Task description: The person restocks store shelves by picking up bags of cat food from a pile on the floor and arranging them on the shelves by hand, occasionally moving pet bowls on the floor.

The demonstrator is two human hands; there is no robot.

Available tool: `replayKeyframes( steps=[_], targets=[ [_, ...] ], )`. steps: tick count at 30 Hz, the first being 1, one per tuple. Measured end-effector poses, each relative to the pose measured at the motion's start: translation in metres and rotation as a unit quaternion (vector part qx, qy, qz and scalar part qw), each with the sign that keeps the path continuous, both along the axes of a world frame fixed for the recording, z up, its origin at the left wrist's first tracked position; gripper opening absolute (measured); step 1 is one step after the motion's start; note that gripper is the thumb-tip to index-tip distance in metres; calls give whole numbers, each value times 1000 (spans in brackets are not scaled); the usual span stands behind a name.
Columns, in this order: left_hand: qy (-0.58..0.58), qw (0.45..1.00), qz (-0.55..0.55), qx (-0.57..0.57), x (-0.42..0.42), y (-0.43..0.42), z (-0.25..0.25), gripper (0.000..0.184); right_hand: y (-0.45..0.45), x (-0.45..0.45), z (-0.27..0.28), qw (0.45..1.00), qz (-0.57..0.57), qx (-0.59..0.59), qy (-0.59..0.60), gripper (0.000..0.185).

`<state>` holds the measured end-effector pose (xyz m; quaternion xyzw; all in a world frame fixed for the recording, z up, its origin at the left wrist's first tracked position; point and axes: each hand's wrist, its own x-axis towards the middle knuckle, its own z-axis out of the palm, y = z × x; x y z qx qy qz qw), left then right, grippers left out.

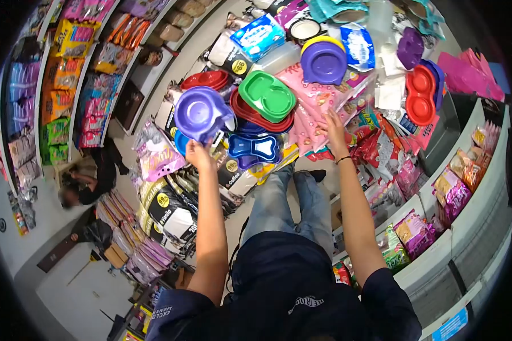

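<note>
My left hand (200,156) is closed at the near rim of a round purple pet bowl (201,112), which is tipped so that its inside faces me. Beside it lie a dark blue bone-shaped bowl (254,149), a green double bowl (267,96) and a red double bowl (249,113), partly covered by the green one. Part of a lighter blue bowl (181,142) shows behind my left wrist. With fingers apart, my right hand (334,134) rests on a pink patterned bag (308,111). Above that bag sits another purple bowl (323,61) over a yellow one.
Stacked litter bags (168,207) lie at my left, near a person (99,176) low by the shelves. Shelves of bright packets (68,71) curve along the upper left. A grey shelf (432,258) with snack bags (415,230) is on my right. A red double bowl (421,95) lies upper right.
</note>
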<state>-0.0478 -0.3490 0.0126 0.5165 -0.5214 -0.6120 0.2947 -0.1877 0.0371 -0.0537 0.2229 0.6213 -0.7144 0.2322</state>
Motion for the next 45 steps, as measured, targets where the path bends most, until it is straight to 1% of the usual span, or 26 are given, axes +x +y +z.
replayKeyframes(
  steps=[1,2,5,9,12,15,16,17,18,19,21,22,23,26,28,29,32,33,35,36,37,38,39,42,44,45],
  targets=[
    [-18,999,33,-26,7,-27,-32,14,3,-1,-5,1000,8,1,-4,59],
    [-23,999,40,-25,12,-47,-54,14,8,-2,-11,1000,3,0,-4,59],
    [-77,993,87,-4,23,-80,-97,18,9,-6,-22,1000,-2,-2,-11,59],
    [-96,991,74,62,27,-85,-134,23,11,-29,-12,999,2,43,-17,57],
    [-142,981,80,105,31,-87,-156,29,19,-53,-20,999,-28,29,29,62],
    [-151,978,82,119,38,-88,-182,33,16,-83,-24,994,-79,56,51,59],
    [-153,977,63,134,36,-83,-173,39,17,-95,-24,993,-86,64,57,59],
    [-155,976,47,146,35,-80,-165,44,16,-109,-25,991,-66,108,53,62],
    [-152,976,42,149,33,-74,-159,44,13,-120,-26,986,-46,150,46,64],
    [-156,975,27,155,31,-72,-154,47,8,-130,-32,986,-50,152,49,64],
    [-167,972,0,164,37,-72,-148,54,-5,-144,-50,972,-83,170,135,63],
    [-167,973,-2,162,43,-72,-146,54,-9,-146,-55,962,-100,179,178,62],
    [-160,975,-8,157,46,-71,-145,54,-9,-147,-57,962,-102,177,181,62],
    [-134,980,-23,145,41,-62,-134,53,-11,-155,-54,958,-102,238,122,58],
    [-191,974,16,125,36,-47,-103,56,-8,-162,-54,963,-104,224,112,56],
    [-187,975,16,123,42,-47,-103,56,-6,-164,-54,967,-104,212,96,54],
    [-215,976,-17,-12,59,-44,-114,57,6,-171,-60,971,-84,207,84,49],
    [-213,977,-15,-13,60,-40,-114,57,10,-171,-65,971,-65,216,82,46],
    [-225,970,-55,-77,57,-10,-94,54,9,-165,-57,970,-44,224,79,44],
    [-231,964,-75,-110,55,6,-84,52,10,-162,-46,980,-44,170,90,40],
    [-236,963,-75,-109,56,20,-75,52,13,-153,-37,988,-46,115,94,37],
    [-185,974,-99,-86,52,34,-69,50,12,-146,-27,992,-48,60,102,33],
    [-130,982,-123,-63,44,46,-65,49,12,-144,-26,992,-47,60,103,33],
    [-122,976,-155,-88,25,75,-58,45,23,-132,-26,990,-53,58,114,32],
    [-123,973,-168,-97,9,93,-45,44,25,-119,-3,990,-58,69,109,31],
    [-124,966,-198,-114,1,99,-36,42,24,-107,12,990,-62,78,103,30]
  ],
)
